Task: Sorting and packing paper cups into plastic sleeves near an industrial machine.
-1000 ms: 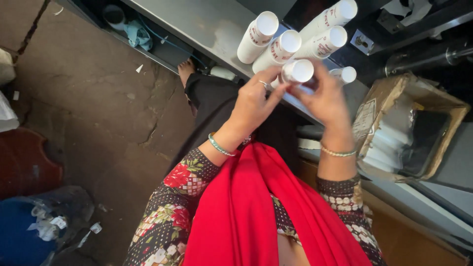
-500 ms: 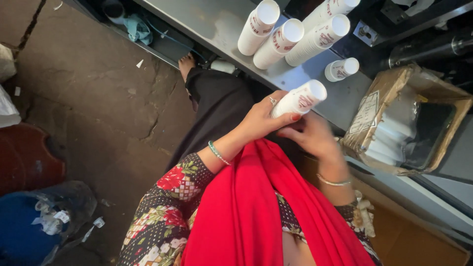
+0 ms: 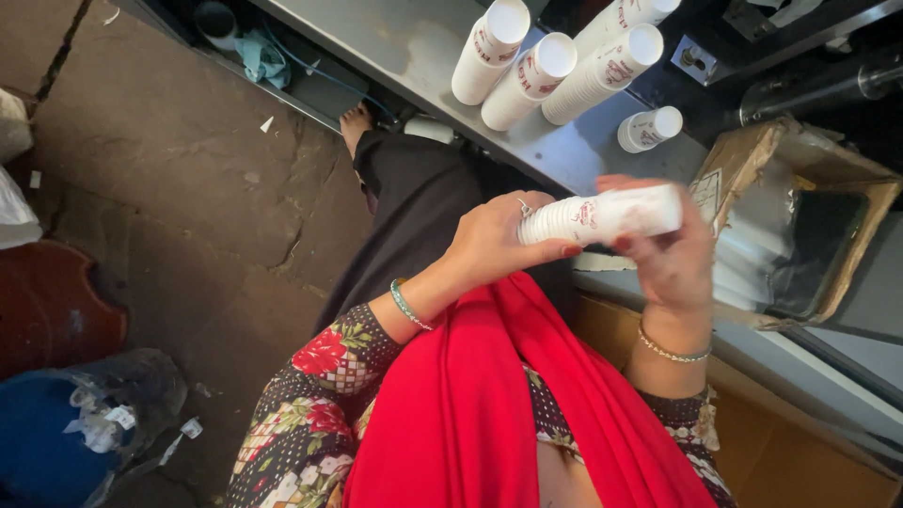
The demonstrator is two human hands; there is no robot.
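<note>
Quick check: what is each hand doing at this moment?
Left hand: closed around one end of the sideways stack of white paper cups.
Right hand: closed on the other end of the same stack.

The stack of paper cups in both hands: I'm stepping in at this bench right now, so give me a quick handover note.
Left hand: grips one end of a sideways stack of white paper cups.
Right hand: holds the other end.
Done: three tall cup stacks and one short stack stand on the grey metal counter.
Left: the held stack is not on the counter. An open cardboard box sits to the right.
</note>
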